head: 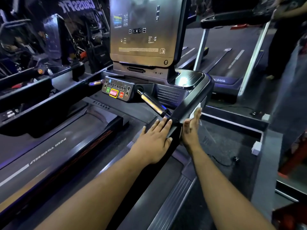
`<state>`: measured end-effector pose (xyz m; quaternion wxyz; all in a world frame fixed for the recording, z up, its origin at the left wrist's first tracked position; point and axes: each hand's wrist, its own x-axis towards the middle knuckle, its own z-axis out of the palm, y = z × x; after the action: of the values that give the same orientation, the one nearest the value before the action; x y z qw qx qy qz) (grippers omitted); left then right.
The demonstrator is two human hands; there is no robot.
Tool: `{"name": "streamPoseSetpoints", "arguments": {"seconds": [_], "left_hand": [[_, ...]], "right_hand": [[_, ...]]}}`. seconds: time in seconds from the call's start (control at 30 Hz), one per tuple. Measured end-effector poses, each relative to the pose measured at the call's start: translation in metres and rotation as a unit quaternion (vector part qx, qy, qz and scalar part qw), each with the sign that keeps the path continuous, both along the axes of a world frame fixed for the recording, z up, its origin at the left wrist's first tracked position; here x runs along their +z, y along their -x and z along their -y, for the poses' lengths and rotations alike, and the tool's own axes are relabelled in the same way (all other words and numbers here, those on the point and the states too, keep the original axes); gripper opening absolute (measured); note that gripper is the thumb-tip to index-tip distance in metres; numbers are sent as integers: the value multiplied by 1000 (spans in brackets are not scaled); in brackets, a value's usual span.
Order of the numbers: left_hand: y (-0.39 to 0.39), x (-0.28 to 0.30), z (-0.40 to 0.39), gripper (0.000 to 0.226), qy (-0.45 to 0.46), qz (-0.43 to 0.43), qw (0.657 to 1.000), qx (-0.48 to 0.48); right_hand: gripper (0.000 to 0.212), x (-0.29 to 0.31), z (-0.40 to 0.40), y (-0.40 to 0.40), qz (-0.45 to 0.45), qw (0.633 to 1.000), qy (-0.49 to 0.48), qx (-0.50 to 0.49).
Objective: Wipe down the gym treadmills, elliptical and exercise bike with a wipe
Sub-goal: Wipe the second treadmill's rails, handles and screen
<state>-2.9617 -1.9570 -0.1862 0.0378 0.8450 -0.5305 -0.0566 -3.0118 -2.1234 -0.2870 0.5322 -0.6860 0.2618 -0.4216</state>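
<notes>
I stand on a black treadmill whose right side handrail (191, 103) runs from the console toward me. My left hand (154, 138) rests flat with straight fingers on the inner side of that rail. My right hand (191, 128) presses a white wipe (196, 111) against the rail's outer side with straight fingers; only the wipe's edge shows past the fingertips. The console screen (142, 27) stands above a button panel (116, 90) with green and red keys. A chrome grip bar (151, 102) slants from the panel down to the rail.
The treadmill belt (54, 146) lies at lower left. A second treadmill (232, 63) stands to the right, with a person (285, 39) in dark clothes beside it. More machines fill the left background. A black cable (222, 161) lies on the floor at right.
</notes>
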Motion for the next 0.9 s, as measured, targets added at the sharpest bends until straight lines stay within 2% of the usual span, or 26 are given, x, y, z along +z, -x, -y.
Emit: {"name": "streamPoseSetpoints", "arguments": {"seconds": [0.13, 0.2, 0.37, 0.47, 0.6, 0.67, 0.73, 0.83, 0.9], "left_hand": [[-4, -1, 17, 65, -7, 6, 1000, -1], [-6, -1, 26, 65, -6, 7, 1000, -2], [-10, -6, 38, 66, 13, 8, 1000, -5], [-11, -8, 40, 66, 10, 9, 1000, -6], [-9, -4, 40, 66, 7, 9, 1000, -4], [-8, -3, 40, 66, 6, 7, 1000, -5], [-8, -2, 40, 66, 5, 5, 1000, -5], [-8, -1, 40, 67, -1, 6, 1000, -6], [-8, -2, 40, 68, 0, 4, 1000, -6]], "right_hand": [[146, 23, 38, -6, -19, 996, -85, -9], [147, 27, 39, -9, -26, 995, -93, -13], [112, 1, -1, -4, -35, 997, 65, 6], [97, 7, 31, -6, -81, 989, 124, 1], [110, 38, 103, -7, -232, 959, 162, 13], [102, 48, 112, -7, -308, 933, 186, 17], [98, 54, 98, -7, -322, 918, 228, 33], [109, 50, 64, 1, -289, 906, 297, 85], [120, 50, 66, 7, -284, 903, 301, 113]]}}
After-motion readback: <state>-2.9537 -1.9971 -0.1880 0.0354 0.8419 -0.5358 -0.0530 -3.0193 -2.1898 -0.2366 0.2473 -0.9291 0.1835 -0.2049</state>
